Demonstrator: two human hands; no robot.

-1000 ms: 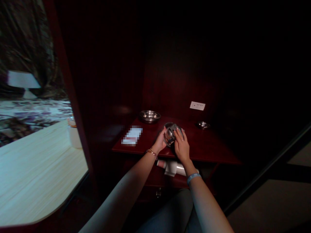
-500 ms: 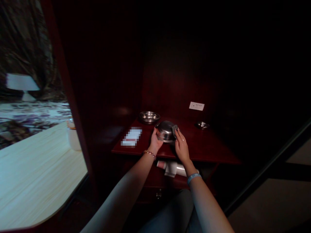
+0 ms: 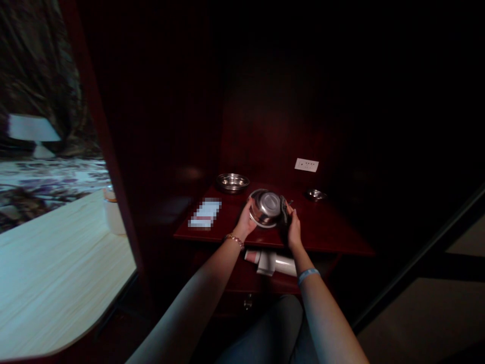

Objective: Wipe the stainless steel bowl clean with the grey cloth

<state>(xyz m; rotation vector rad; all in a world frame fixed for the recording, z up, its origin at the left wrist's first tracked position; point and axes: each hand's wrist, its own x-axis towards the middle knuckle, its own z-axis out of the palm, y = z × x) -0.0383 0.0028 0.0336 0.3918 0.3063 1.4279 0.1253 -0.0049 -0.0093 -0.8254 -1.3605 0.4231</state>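
While the left hand (image 3: 245, 222) grips the shiny round steel bowl (image 3: 267, 205) by its rim above the dark red wooden desk (image 3: 322, 232), the right hand (image 3: 294, 227) holds a crumpled dark grey cloth (image 3: 284, 210) beside it.

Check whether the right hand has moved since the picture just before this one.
Yes: the right hand has moved rightward, closer to directly below the socket on the back wall.
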